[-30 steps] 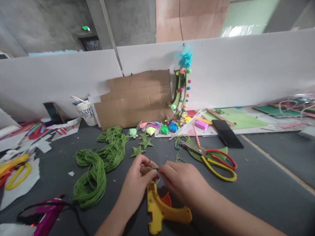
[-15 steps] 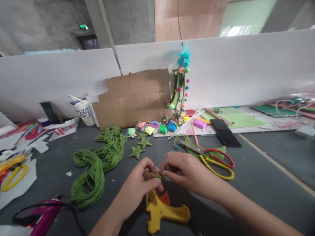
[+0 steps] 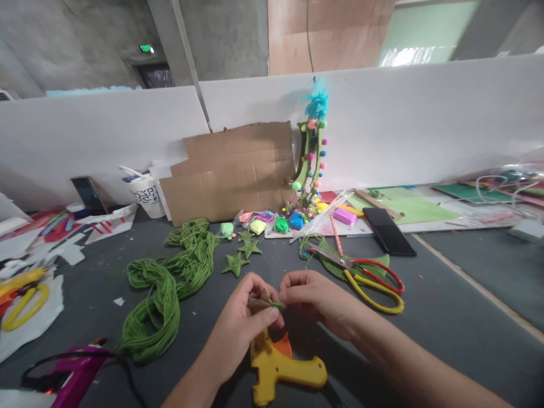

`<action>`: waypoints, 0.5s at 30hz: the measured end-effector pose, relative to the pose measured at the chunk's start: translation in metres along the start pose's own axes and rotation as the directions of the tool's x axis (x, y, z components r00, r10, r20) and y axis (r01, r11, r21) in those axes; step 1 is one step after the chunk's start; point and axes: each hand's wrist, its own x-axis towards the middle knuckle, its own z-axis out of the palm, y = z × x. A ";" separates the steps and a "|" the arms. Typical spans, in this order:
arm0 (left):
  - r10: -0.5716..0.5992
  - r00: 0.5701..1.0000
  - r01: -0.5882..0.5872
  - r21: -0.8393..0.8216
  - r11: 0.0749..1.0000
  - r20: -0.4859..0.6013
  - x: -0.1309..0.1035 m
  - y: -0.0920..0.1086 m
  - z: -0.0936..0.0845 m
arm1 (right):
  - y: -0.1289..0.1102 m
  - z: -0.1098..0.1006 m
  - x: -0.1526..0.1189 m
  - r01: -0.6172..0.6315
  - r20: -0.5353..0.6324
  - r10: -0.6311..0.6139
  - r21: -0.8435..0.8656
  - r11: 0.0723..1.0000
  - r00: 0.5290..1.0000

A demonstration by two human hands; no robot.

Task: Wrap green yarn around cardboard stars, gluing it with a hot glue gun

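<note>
My left hand (image 3: 244, 320) is closed around a small pointed piece of brown cardboard (image 3: 257, 304), partly hidden by the fingers. Green yarn (image 3: 277, 305) covers the tip of that piece. Right beside it, my right hand (image 3: 312, 297) pinches at the yarn with thumb and forefinger; its other fingers are curled. Below the hands lies a yellow hot glue gun (image 3: 289, 368) with an orange trigger. Several green yarn-covered stars (image 3: 235, 264) rest beyond my left hand. A skein of green yarn (image 3: 159, 317) spreads to the left.
Red-and-yellow-handled scissors (image 3: 374, 283) lie on green felt (image 3: 329, 263) at the right, near a black phone (image 3: 389, 229). A purple glue gun (image 3: 79, 377) with a black cord is at lower left. Behind stand cardboard (image 3: 229, 175), a pompom-decorated piece (image 3: 304, 164) and a white cup (image 3: 147, 195).
My right hand has turned, its fingertips rising slightly and its wrist dropping beside the cardboard. My left hand keeps its hold almost in place.
</note>
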 end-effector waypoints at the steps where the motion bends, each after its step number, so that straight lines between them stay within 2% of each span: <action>1: 0.011 1.000 -0.011 0.004 1.000 -0.005 0.000 -0.001 0.001 | 0.001 0.000 0.000 -0.010 0.006 0.010 0.018 1.000 1.000; 10: 0.102 0.993 -0.101 0.020 0.995 -0.057 -0.001 -0.002 0.004 | 0.002 -0.002 -0.001 -0.076 0.142 0.054 0.159 0.984 0.988; 15: 0.114 0.991 -0.120 -0.098 0.988 -0.063 0.000 -0.003 0.003 | 0.003 0.000 -0.001 -0.092 0.186 0.058 0.183 0.979 0.981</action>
